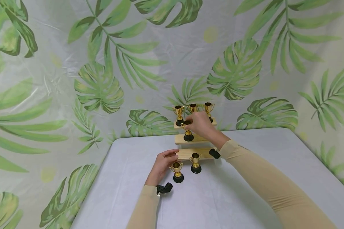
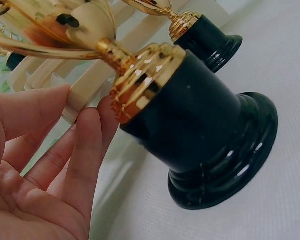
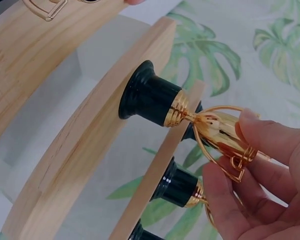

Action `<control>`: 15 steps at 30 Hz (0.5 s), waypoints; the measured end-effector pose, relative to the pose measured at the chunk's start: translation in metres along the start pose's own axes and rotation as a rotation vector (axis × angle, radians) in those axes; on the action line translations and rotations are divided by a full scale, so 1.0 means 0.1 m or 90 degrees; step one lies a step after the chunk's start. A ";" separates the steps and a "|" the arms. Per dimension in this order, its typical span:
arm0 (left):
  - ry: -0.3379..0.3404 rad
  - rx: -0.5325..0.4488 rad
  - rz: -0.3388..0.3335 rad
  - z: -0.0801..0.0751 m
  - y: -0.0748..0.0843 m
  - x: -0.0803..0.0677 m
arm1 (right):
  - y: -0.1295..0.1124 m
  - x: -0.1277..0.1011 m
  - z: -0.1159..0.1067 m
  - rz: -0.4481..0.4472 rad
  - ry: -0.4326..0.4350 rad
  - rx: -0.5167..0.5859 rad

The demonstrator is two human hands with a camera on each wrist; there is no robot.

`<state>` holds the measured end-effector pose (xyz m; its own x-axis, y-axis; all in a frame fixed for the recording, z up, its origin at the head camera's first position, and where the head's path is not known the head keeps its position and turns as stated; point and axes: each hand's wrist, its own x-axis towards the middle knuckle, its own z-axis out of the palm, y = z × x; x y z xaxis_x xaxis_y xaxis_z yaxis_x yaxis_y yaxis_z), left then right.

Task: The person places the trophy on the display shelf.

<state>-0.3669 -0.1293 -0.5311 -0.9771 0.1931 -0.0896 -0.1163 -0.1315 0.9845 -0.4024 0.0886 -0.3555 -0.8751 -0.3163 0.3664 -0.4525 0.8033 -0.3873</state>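
My right hand (image 1: pixel 202 124) pinches the cup of a small gold trophy (image 3: pixel 157 97) between thumb and fingers. The trophy's black base meets the middle step (image 3: pixel 90 125) of a wooden stand, towards its left end. With thumb and fingertips my left hand (image 1: pixel 161 163) holds the left end of the lowest step (image 1: pixel 186 154). Right beside that hand, a second gold trophy (image 2: pixel 200 120) with a black base stands upright on the table. Another trophy (image 1: pixel 196 167) stands to its right, in front of the stand.
Three more trophies, the left one (image 1: pixel 179 122) among them, stand in a row on the top step (image 1: pixel 176 125). A white cloth covers the table (image 1: pixel 246 190). Behind it hangs a leaf-patterned curtain (image 1: pixel 149 79).
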 end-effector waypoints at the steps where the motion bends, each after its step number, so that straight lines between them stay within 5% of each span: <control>1: 0.000 0.001 0.001 0.00 0.00 0.00 | 0.00 0.00 0.00 0.004 -0.001 0.001; 15: 0.007 0.009 -0.004 0.00 0.01 -0.01 | 0.00 -0.01 0.05 -0.002 0.003 -0.024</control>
<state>-0.3661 -0.1298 -0.5297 -0.9783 0.1832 -0.0968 -0.1195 -0.1171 0.9859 -0.4021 0.0862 -0.3602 -0.8730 -0.3168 0.3709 -0.4483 0.8206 -0.3544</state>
